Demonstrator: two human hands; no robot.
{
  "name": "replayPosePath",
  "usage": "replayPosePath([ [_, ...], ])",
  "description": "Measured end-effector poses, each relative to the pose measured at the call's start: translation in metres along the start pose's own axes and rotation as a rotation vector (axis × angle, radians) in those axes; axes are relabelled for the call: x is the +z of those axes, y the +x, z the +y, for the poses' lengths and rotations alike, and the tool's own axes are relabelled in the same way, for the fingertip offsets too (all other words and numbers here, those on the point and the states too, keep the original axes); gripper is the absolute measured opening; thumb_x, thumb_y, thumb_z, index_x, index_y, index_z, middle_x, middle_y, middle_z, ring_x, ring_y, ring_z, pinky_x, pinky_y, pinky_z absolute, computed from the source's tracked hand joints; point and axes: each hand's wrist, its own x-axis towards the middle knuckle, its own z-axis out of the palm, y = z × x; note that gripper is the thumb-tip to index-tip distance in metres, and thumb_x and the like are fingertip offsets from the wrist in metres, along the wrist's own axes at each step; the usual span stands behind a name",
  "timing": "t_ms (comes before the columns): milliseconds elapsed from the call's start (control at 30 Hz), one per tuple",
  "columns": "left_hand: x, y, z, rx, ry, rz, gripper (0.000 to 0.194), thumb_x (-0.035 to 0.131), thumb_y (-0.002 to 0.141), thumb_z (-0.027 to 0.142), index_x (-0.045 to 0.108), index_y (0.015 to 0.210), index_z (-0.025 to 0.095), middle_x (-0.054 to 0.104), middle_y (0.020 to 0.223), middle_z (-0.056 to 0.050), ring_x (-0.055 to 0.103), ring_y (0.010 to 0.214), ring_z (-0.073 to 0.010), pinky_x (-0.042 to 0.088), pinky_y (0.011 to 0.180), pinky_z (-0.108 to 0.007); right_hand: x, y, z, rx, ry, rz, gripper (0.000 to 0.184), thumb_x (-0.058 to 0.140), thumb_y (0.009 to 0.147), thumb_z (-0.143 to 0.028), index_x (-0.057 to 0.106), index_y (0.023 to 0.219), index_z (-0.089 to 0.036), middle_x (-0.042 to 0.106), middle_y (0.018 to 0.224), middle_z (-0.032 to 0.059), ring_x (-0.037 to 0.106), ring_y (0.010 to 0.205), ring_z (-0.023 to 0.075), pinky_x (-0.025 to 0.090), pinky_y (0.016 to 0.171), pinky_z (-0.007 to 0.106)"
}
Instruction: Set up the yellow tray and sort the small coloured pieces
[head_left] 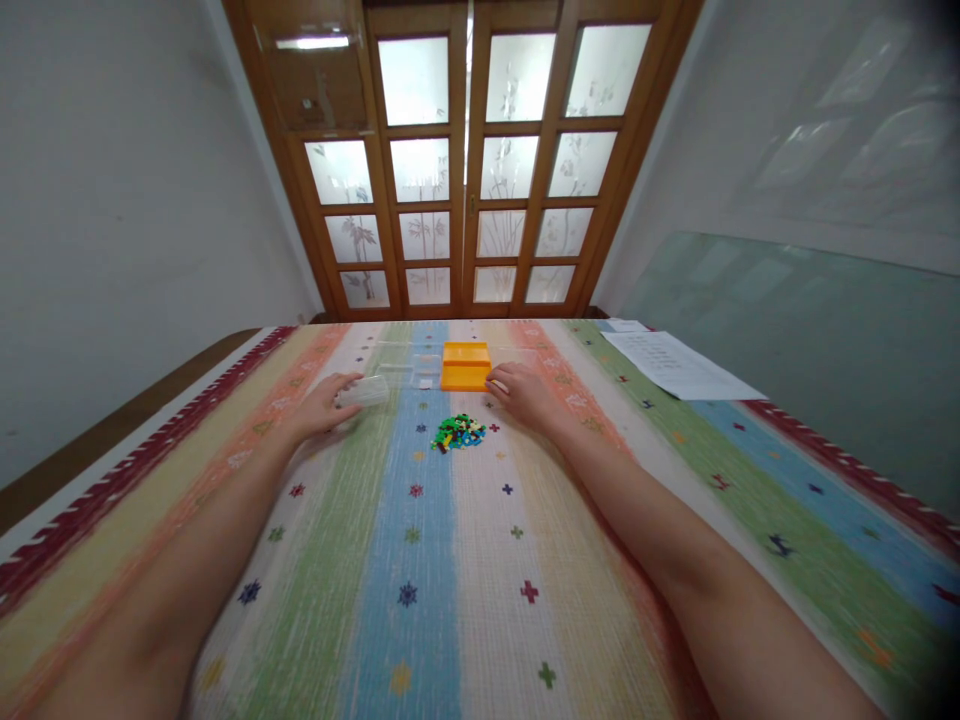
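Well, taking the small heap of plastic pieces as the clock's centre, the left hand [328, 404] is between nine and ten o'clock, its forearm running down toward seven. Its grip is closed around one end of a clear container [365, 391], thumb on the near side and fingers on the far side; the container's free end points toward three. At eleven o'clock sits a clear tray [426, 370], its edges hard to make out against the cloth.

The heap of plastic pieces [458, 433] lies loose, mostly green with blue, yellow and dark bits; single shapes are too small to tell. Just past it, at twelve, an orange-yellow box [466, 376] stands with two sections, one behind the other, right beside the tray.

At two o'clock the right hand [523, 393] has its fingertips at the box's right edge; whether that grip pinches it, I cannot tell. Farther out, between two and three, lies a printed sheet of paper [681, 366]. All this rests on the worktop [465, 640], under a striped cloth [386, 540].
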Motion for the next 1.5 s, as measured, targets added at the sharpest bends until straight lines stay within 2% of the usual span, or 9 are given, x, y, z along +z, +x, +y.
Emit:
replayPosePath([
  [100, 0.011, 0.015, 0.044, 0.072, -0.077, 0.005, 0.071, 0.068, 0.089, 0.059, 0.058, 0.149, 0.022, 0.064, 0.145, -0.013, 0.064, 0.125, -0.0322, 0.052, 0.107, -0.048, 0.0, 0.007, -0.024, -0.089, 0.005, 0.057, 0.021, 0.056, 0.107, -0.029, 0.075, 0.102, -0.021, 0.075, 0.106, 0.0109, 0.066, 0.099, 0.0252, 0.049, 0.09, 0.038],
  [267, 0.049, 0.037, 0.113, 0.16, -0.13, -0.018, 0.075, 0.071, 0.089, 0.061, 0.056, 0.15, 0.02, 0.065, 0.143, -0.014, 0.066, 0.121, -0.0315, 0.054, 0.105, -0.047, 0.005, 0.014, -0.065, -0.232, 0.012, 0.12, 0.022, 0.058, 0.107, -0.032, 0.072, 0.119, -0.02, 0.076, 0.113, 0.0122, 0.066, 0.104, 0.0266, 0.05, 0.093, 0.04],
  [433, 0.082, 0.054, 0.15, 0.147, -0.139, 0.046, 0.066, 0.072, 0.089, 0.055, 0.06, 0.143, 0.019, 0.068, 0.137, -0.014, 0.068, 0.119, -0.0315, 0.054, 0.105, -0.048, 0.01, 0.01, -0.071, -0.256, -0.012, 0.135, 0.021, 0.058, 0.106, -0.023, 0.071, 0.122, -0.02, 0.077, 0.114, 0.0116, 0.068, 0.102, 0.0247, 0.051, 0.09, 0.038],
  [733, 0.105, 0.059, 0.158, -0.02, -0.169, 0.142, 0.055, 0.073, 0.089, 0.053, 0.06, 0.135, 0.024, 0.071, 0.125, -0.009, 0.068, 0.112, -0.0288, 0.053, 0.103, -0.046, 0.013, 0.005, -0.064, -0.179, -0.131, 0.03, 0.017, 0.057, 0.106, -0.017, 0.071, 0.116, -0.018, 0.077, 0.101, 0.011, 0.067, 0.09, 0.0229, 0.047, 0.08, 0.034],
  [933, 0.109, 0.051, 0.157, 0.08, -0.248, 0.122, 0.082, 0.081, 0.08, 0.043, 0.047, 0.152, 0.024, 0.067, 0.126, -0.012, 0.066, 0.111, -0.0304, 0.051, 0.102, -0.049, 0.014, 0.009, -0.065, 0.005, -0.15, 0.041, 0.026, 0.046, 0.107, -0.014, 0.071, 0.113, -0.018, 0.073, 0.097, 0.0131, 0.064, 0.09, 0.026, 0.047, 0.081, 0.036],
  [1067, 0.107, 0.049, 0.157, 0.165, -0.358, 0.079, 0.094, 0.079, 0.081, 0.038, 0.033, 0.163, 0.025, 0.066, 0.124, -0.011, 0.065, 0.111, -0.0279, 0.05, 0.104, -0.048, 0.012, 0.009, -0.053, 0.089, -0.086, 0.134, 0.029, 0.043, 0.109, -0.019, 0.071, 0.115, -0.019, 0.073, 0.096, 0.0124, 0.065, 0.093, 0.0262, 0.049, 0.084, 0.035],
  [1167, 0.101, 0.05, 0.155, 0.22, -0.439, 0.021, 0.099, 0.078, 0.083, 0.035, 0.025, 0.167, 0.025, 0.067, 0.127, -0.012, 0.065, 0.113, -0.0272, 0.05, 0.107, -0.049, 0.009, 0.009, -0.047, 0.167, 0.033, 0.238, 0.033, 0.04, 0.11, -0.026, 0.071, 0.121, -0.022, 0.076, 0.108, 0.0124, 0.067, 0.102, 0.0264, 0.051, 0.09, 0.036],
  [1300, 0.096, 0.048, 0.155, 0.308, -0.52, -0.094, 0.088, 0.075, 0.084, 0.033, 0.037, 0.163, 0.026, 0.062, 0.141, -0.014, 0.062, 0.125, -0.0293, 0.046, 0.115, -0.052, 0.004, 0.013, -0.045, 0.256, 0.217, 0.31, 0.038, 0.039, 0.111, -0.038, 0.073, 0.118, -0.022, 0.077, 0.115, 0.0116, 0.069, 0.104, 0.0263, 0.052, 0.093, 0.038],
  [1500, 0.099, 0.049, 0.153, 0.275, -0.772, -0.205, 0.092, 0.072, 0.081, 0.031, 0.038, 0.166, 0.023, 0.059, 0.148, -0.015, 0.056, 0.139, -0.032, 0.041, 0.122, -0.054, 0.003, 0.017, -0.039, 0.373, 0.445, 0.26, 0.041, 0.043, 0.107, -0.049, 0.072, 0.1, -0.021, 0.073, 0.084, 0.0051, 0.067, 0.078, 0.0206, 0.05, 0.075, 0.031],
])
